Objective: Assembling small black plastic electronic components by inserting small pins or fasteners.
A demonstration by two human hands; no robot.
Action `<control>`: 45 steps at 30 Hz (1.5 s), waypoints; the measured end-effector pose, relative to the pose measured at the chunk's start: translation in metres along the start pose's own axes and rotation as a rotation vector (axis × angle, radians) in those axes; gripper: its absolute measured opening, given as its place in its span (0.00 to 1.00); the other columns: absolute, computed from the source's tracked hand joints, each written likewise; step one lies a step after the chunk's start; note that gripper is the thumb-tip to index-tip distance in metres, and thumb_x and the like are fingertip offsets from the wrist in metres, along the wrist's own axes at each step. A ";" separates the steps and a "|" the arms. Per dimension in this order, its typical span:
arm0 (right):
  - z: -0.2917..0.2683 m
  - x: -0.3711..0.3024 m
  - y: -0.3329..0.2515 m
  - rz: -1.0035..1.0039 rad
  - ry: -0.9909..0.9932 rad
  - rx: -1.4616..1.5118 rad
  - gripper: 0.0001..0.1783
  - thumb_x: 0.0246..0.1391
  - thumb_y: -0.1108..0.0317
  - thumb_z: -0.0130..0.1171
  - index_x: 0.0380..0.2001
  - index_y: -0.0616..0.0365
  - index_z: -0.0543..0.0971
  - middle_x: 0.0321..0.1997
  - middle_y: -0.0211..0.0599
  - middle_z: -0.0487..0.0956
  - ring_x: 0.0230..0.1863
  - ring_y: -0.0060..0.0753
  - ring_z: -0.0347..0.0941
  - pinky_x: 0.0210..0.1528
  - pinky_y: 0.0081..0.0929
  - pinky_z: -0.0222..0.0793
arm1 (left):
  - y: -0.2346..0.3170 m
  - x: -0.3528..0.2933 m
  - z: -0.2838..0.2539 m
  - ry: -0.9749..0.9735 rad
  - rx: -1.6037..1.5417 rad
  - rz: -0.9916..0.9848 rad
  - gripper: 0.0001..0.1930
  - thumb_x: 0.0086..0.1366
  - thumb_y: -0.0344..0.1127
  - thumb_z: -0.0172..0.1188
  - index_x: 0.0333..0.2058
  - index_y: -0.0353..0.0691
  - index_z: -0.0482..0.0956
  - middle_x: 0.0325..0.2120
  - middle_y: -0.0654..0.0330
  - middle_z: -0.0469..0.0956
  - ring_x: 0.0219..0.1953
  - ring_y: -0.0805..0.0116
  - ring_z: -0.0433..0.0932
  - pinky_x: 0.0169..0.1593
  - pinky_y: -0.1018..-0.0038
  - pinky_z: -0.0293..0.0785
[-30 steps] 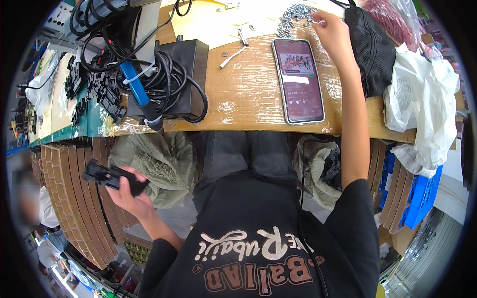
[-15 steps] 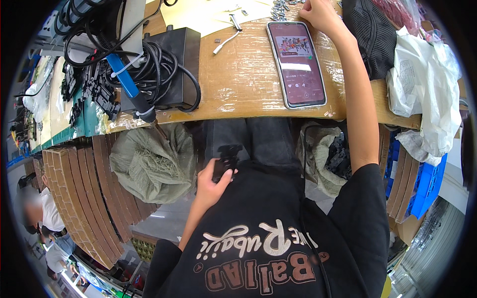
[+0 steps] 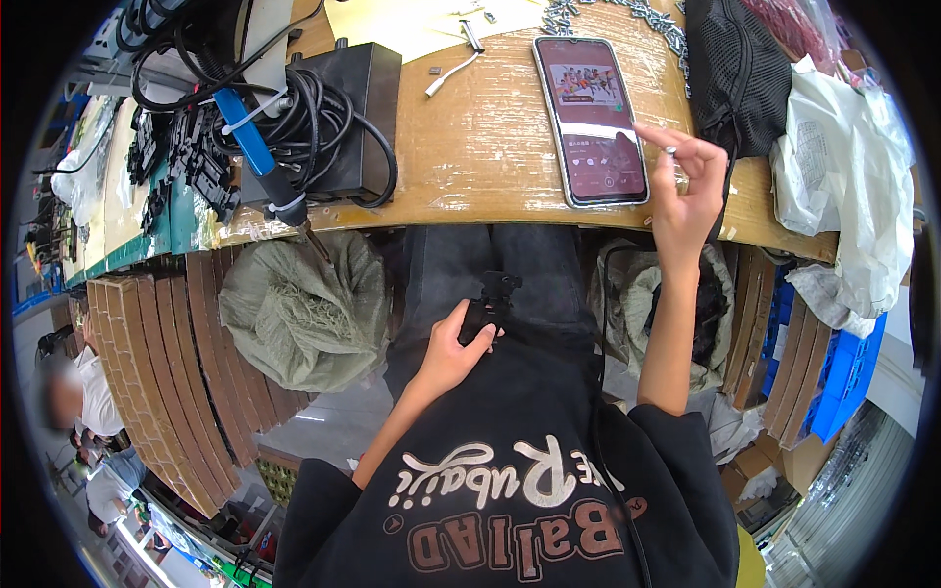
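Observation:
My left hand (image 3: 461,343) is closed around a black plastic part (image 3: 497,294) over my lap, its upper end sticking out past the fingers. At the right of the table edge, my right hand (image 3: 689,186) pinches a small silvery metal piece (image 3: 670,150) between thumb and a finger. The index finger stretches toward the right side of a phone (image 3: 595,122) with a lit screen, lying on the table. Whether that fingertip touches the phone I cannot tell. Several small metal pieces (image 3: 667,27) like it lie scattered along the far side of the table.
A black box (image 3: 368,88) with coiled cables and a blue-handled soldering iron (image 3: 245,137) occupies the table's left. Black plastic parts (image 3: 201,167) lie beyond. Sacks (image 3: 304,314) stand below on both sides. A black mesh bag (image 3: 735,78) and white plastic bags (image 3: 833,157) sit right.
My right hand has come back from the far metal pieces to beside the phone, now with one piece pinched. My left hand has shifted right with the black part.

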State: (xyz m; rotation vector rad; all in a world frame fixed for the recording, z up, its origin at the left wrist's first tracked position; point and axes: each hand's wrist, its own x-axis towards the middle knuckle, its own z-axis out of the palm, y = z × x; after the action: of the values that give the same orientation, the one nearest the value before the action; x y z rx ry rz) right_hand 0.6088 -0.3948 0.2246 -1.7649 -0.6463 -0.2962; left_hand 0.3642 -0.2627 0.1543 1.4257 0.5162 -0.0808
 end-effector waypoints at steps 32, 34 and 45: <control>0.006 -0.123 -0.046 0.328 -0.345 0.368 0.09 0.42 0.87 0.55 0.30 0.68 0.74 0.30 0.45 0.75 0.29 0.29 0.74 0.30 0.20 0.72 | 0.027 0.002 0.026 -0.064 -0.468 -0.099 0.24 0.51 0.29 0.62 0.43 0.36 0.59 0.25 0.59 0.67 0.23 0.73 0.70 0.22 0.79 0.72; 0.009 -0.116 -0.051 0.239 -0.400 0.305 0.10 0.38 0.84 0.59 0.29 0.66 0.77 0.29 0.42 0.77 0.30 0.34 0.75 0.32 0.22 0.70 | 0.026 0.001 0.024 -0.087 -0.523 -0.107 0.28 0.49 0.31 0.64 0.46 0.37 0.57 0.24 0.60 0.66 0.19 0.75 0.68 0.17 0.82 0.68; 0.010 -0.104 -0.046 0.019 -0.372 0.185 0.09 0.38 0.81 0.60 0.28 0.66 0.76 0.27 0.41 0.77 0.27 0.36 0.74 0.28 0.25 0.70 | 0.018 -0.008 0.005 -0.220 -0.486 -0.051 0.27 0.48 0.30 0.64 0.45 0.36 0.61 0.30 0.62 0.67 0.31 0.79 0.68 0.32 0.82 0.66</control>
State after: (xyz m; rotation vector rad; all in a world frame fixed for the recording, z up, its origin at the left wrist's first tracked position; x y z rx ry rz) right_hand 0.4965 -0.4060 0.2054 -1.6584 -0.8906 0.1083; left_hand 0.3649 -0.2662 0.1743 0.9154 0.3583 -0.1406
